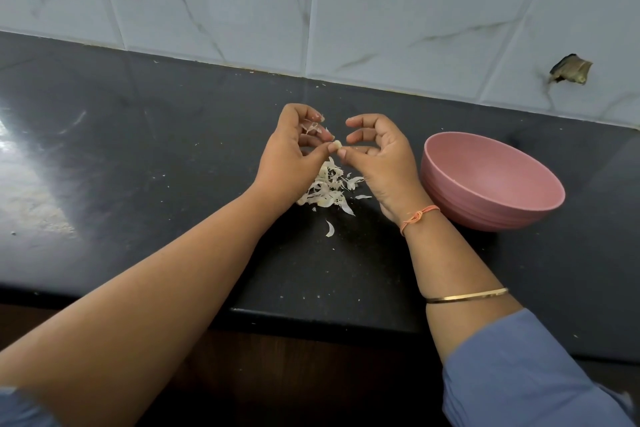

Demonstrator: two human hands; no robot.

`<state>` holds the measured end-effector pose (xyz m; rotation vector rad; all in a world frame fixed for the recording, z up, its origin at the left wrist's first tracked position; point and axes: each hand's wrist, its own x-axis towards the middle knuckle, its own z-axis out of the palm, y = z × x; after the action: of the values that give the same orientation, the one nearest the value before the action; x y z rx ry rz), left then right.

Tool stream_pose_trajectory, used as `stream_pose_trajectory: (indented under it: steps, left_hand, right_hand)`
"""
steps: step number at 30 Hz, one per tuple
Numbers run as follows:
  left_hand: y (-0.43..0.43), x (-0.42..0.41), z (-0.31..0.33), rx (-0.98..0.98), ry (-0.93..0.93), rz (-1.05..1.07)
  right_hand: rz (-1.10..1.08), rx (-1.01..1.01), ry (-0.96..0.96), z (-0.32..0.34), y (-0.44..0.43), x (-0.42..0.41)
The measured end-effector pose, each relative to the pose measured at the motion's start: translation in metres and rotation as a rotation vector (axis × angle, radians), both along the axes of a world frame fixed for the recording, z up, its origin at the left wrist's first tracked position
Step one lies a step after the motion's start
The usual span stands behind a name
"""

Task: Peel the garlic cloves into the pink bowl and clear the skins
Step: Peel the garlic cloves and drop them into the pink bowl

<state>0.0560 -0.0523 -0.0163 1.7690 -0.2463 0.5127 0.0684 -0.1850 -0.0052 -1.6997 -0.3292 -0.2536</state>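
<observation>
Pinching garlic clove (336, 145) between hands

Pink bowl (491, 180) inside hidden by near wall; contents untellable.

No readable text, labels, brands, numbers or signs anywhere in view.

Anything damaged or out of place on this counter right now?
Yes: the wall tile at upper right has a broken hole. Loose garlic skins litter the counter beneath the hands, expected mid-peel.
</observation>
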Motion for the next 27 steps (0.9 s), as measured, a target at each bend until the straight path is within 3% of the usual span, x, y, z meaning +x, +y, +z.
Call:
stream_pose_trajectory:
  steps: [27]
  left_hand:
    - [0.0027,0.0045,-0.0055,0.162,-0.042,0.071]
  right_hand:
    - [0.033,0.023,0.033,0.0011,0.0016,-0.0021]
